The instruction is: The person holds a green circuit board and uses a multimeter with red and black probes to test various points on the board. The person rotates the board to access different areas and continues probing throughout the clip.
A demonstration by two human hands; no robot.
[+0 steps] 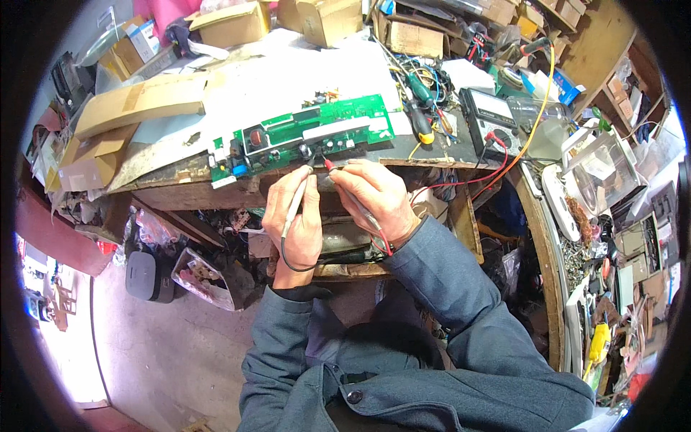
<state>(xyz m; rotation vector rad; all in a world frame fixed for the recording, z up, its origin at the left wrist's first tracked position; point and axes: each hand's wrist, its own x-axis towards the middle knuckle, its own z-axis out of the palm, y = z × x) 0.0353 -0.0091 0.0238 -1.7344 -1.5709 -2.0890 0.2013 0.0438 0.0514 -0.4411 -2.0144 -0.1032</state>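
Observation:
A long green circuit board [360, 109] lies along the near edge of the bench, with capacitors, a blue part and a pale heat sink on it. My left hand [291, 223] pinches a pale test probe [295, 204] with a black lead, held upright below the board. In my right hand [380, 193] is a second test probe [366, 212], red near its tip, with a red lead. Both tips are close to the board's near edge; whether they touch it I cannot tell. The red lead runs toward a multimeter [494, 110] at the right.
Screwdrivers [419, 124] and tangled wires lie right of the board. Cardboard pieces [140, 106] cover the left of the bench, with boxes [327, 20] behind. An orange cable [536, 115] arcs past the multimeter. Cluttered shelving stands at the far right; an open box [209, 281] sits on the floor.

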